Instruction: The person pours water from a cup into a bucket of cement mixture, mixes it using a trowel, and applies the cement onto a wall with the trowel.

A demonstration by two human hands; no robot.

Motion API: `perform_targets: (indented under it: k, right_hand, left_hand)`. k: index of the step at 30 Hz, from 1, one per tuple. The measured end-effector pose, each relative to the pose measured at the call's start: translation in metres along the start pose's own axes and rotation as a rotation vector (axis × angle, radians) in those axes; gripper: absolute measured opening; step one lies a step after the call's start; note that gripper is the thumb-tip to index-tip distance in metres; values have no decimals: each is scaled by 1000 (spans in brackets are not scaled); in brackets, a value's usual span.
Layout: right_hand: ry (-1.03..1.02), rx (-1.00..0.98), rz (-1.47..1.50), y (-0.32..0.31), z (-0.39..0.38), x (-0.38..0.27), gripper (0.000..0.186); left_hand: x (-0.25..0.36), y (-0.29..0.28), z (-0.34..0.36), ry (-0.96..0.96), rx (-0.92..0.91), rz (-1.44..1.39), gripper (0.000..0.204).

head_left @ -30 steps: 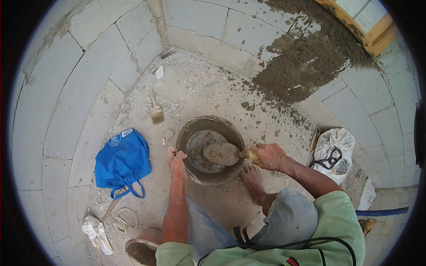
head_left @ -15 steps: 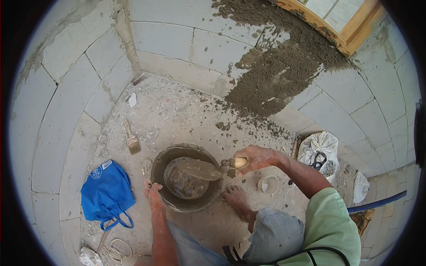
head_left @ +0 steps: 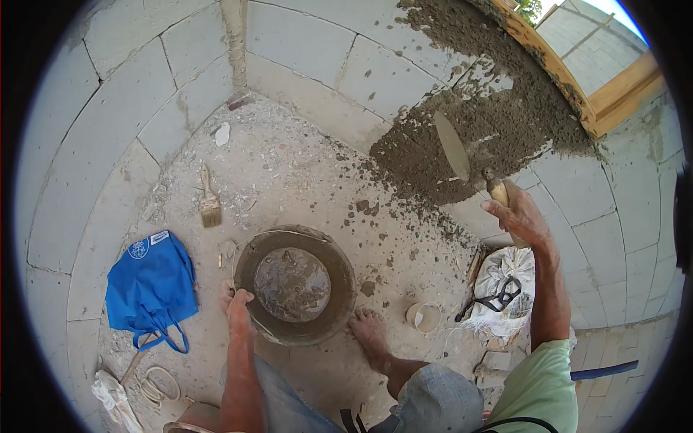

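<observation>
My right hand (head_left: 521,216) grips the wooden handle of a pointed trowel (head_left: 451,146), raised at the right by the block wall. Its blade is bare on the side I see and lies in view over a rough patch of wet grey mortar (head_left: 426,169). Whether the blade touches the wall, I cannot tell. My left hand (head_left: 238,307) is closed on the near left rim of a dark round bucket (head_left: 339,296), which stands upright on the floor. Some wet mortar (head_left: 292,285) covers the bucket's bottom.
A brush (head_left: 209,206) and a blue bag (head_left: 151,289) lie left of the bucket. To its right are my bare foot (head_left: 372,335), a small white tub (head_left: 424,317) and a white sack (head_left: 498,307). A wooden frame (head_left: 624,94) borders the wall top.
My right hand has swung the trowel from over the bucket up and right to the wall. My left hand stays on the bucket's rim. The whole view has shifted somewhat.
</observation>
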State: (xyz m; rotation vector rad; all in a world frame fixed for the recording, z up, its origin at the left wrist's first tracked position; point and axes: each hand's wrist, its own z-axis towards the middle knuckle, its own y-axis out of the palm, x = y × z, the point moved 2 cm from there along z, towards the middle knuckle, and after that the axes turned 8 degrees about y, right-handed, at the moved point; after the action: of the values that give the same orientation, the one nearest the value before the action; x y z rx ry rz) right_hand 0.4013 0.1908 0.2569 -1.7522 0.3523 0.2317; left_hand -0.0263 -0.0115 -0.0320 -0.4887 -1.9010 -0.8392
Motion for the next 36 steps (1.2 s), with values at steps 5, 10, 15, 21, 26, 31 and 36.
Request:
perform_targets:
  k: [5, 10, 15, 21, 26, 31, 36]
  right_hand:
    - [-85, -154, -244, 77, -45, 2, 51]
    - [-356, -199, -413, 143, -75, -34, 38]
    - [-643, -39, -741, 221, -77, -50, 37]
    - [-655, -406, -523, 270, -71, -27, 42]
    - [-477, -411, -361, 219, -76, -25, 39]
    - [-543, -399, -302, 173, -71, -39, 38]
    - [-696, -562, 13, 113, -34, -44, 36]
  left_hand:
    - [2, 15, -9, 20, -52, -28, 21]
    - [3, 30, -20, -10, -50, 47, 21]
    - [1, 32, -29, 40, -89, 70, 22]
    - [6, 27, -30, 40, -96, 155, 24]
    - [3, 29, -24, 53, -70, 68, 22]
    - [-6, 13, -14, 34, -60, -13, 22]
    - [-9, -3, -5, 59, -87, 12, 22]
